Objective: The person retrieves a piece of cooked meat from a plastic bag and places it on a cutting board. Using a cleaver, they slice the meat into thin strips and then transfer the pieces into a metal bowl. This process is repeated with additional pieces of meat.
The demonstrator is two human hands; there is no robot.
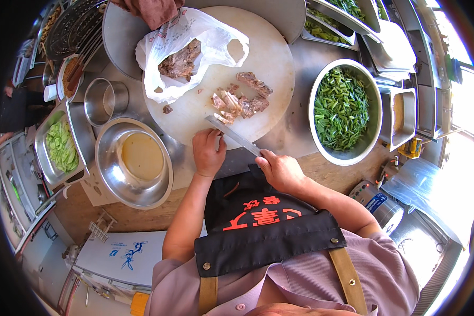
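Observation:
My right hand grips the handle of a knife, its blade slanting up and left over the near part of a round white cutting board. The blade's tip is beside pieces of cut cooked meat, some showing pale fat or bone. My left hand hovers at the board's near edge, left of the blade, fingers curled; whether it pinches something small is hidden. A white plastic bag with a larger chunk of meat inside lies at the board's far left. One small meat scrap sits apart.
To the right stands a bowl of chopped greens. Left are a steel bowl of yellowish liquid, a steel pot and a tray of shredded lettuce. A curved metal guard rises behind the board. Another person stands far left.

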